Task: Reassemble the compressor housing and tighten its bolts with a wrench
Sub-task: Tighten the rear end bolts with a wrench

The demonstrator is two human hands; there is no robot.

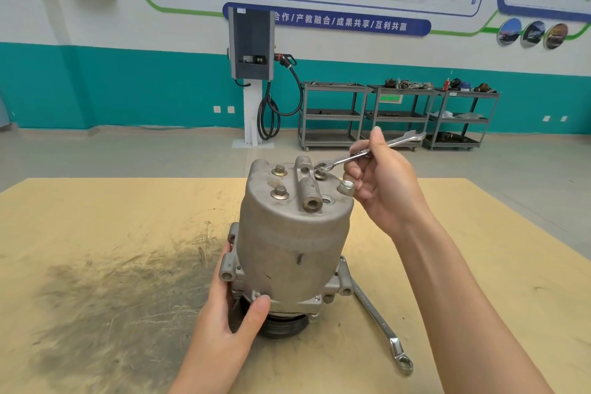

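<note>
The grey metal compressor housing stands upright on its black pulley in the middle of the table. Three bolts stick up from its top: two on the left and one on the right. My right hand pinches a slim silver wrench, whose open jaw sits at the right bolt. My left hand grips the housing's lower flange at the front left, thumb across the front.
A second, larger wrench lies on the wooden table to the right of the housing's base. Dark grease smears cover the table's left side. Beyond the table stand a charging post and grey shelf carts.
</note>
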